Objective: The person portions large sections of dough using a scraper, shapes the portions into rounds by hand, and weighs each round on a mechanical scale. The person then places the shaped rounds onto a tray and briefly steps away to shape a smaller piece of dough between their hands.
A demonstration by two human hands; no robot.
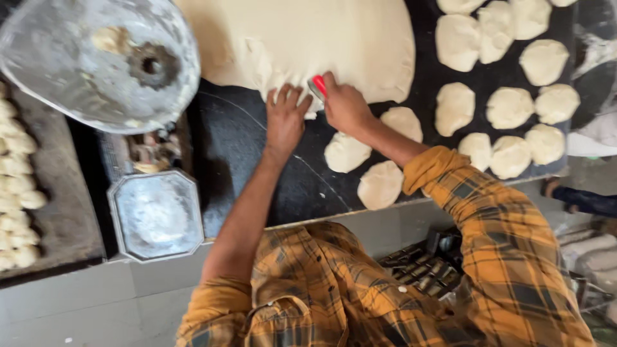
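Note:
A big pale mass of dough point(302, 38) lies at the far side of a dark worktop point(238, 154). My left hand point(285, 119) rests flat on the dough's near edge with fingers spread. My right hand point(346, 106) grips a cutter with a red handle point(318, 86) pressed into the same edge, right beside the left hand. Cut dough pieces point(380, 184) lie just right of my hands. My sleeves are orange plaid.
Several more dough pieces point(508, 106) fill the worktop's right side. A round metal scale pan point(96, 61) stands at the upper left, an octagonal floured tray point(156, 215) below it. Small dough balls point(16, 186) line a board at the far left. Another person's foot point(565, 193) shows at right.

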